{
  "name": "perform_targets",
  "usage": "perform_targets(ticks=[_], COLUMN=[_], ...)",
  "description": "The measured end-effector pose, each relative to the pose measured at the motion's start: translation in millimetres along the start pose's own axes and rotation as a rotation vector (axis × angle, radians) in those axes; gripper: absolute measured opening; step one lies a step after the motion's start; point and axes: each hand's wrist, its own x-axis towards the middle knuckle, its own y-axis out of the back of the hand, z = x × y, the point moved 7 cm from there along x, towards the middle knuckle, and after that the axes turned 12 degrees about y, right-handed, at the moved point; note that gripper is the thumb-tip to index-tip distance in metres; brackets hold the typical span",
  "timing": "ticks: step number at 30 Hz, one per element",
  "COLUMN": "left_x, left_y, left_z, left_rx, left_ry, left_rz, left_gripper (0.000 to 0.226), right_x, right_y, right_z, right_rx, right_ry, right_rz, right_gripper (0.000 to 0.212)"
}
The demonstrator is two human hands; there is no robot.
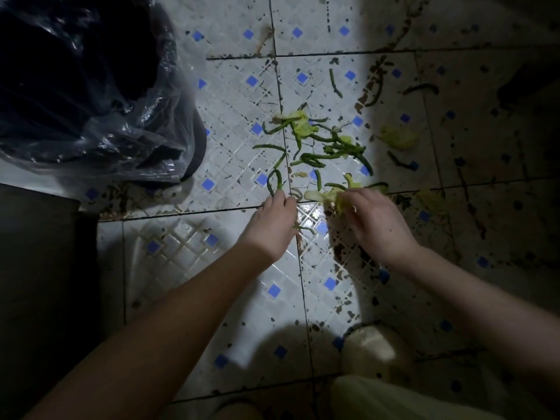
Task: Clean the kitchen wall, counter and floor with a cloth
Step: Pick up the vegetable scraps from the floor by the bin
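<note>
Both left hand [274, 219] and right hand [375, 222] pinch scraps [330, 148] on the floor [236, 98].

Stained tile floor [236, 86] in patchy light
Bright just right of the bin [91, 95], dark farther right.

Floor [230, 95] seen from above. A lined bin [100, 95] stands at far left. A heap of scraps [327, 147] lies at centre, right of the bin, with stray strands farther right. At the heap's near edge, the left hand [272, 219] pinches a bean strand [278, 178]; the right hand [375, 225], just beside it, grips a leaf scrap [318, 196]. A shoe [369, 350] stands nearest, below the right hand.
</note>
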Motion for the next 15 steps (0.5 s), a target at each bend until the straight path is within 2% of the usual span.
perform_targets(ticks=[4, 10, 15], left_x=[-1, -3, -4], left_y=[-1, 2, 6], left_z=[0, -3, -15], left_rx=[-0.008, -0.045, -0.023], left_ry=[-0.024, -0.012, 0.033], left_rz=[-0.039, -0.039, -0.029], left_gripper=[0.024, 0.042, 0.038], right_x=[1, 10, 27], right_y=[-5, -3, -4], right_z=[-2, -6, -12], right_rx=[0.002, -0.010, -0.019], right_ry=[0.030, 0.052, 0.084], right_rz=[-0.029, -0.041, -0.035], right_gripper=[0.040, 0.039, 0.036])
